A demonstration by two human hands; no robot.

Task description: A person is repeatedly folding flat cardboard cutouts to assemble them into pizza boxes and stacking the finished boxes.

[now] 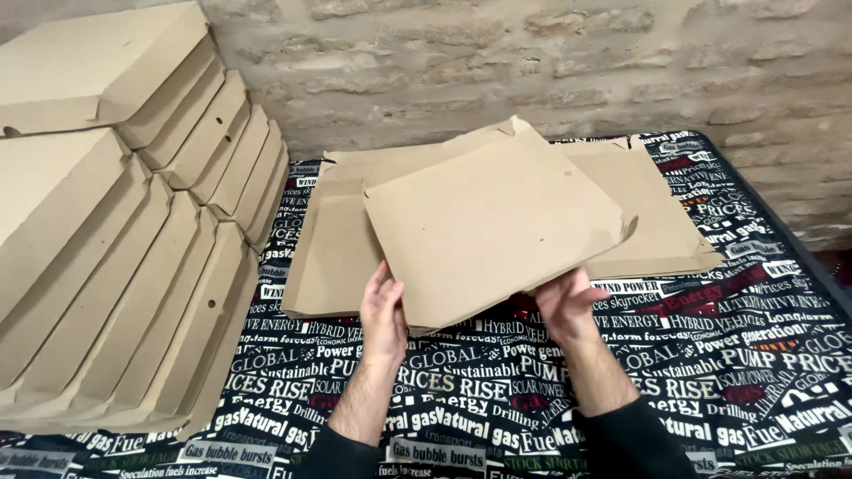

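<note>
Both hands' fingers (383, 306) pinch the flat cardboard blank (493, 231) at its near edge — keep it level, grip even.

The left side is blocked by leaning rows of folded cardboard boxes (133, 266). The middle is covered by flat cardboard sheets (657, 213), with a brick wall (532, 62) close behind. Open printed cloth (754, 355) is left at the near right.
</note>
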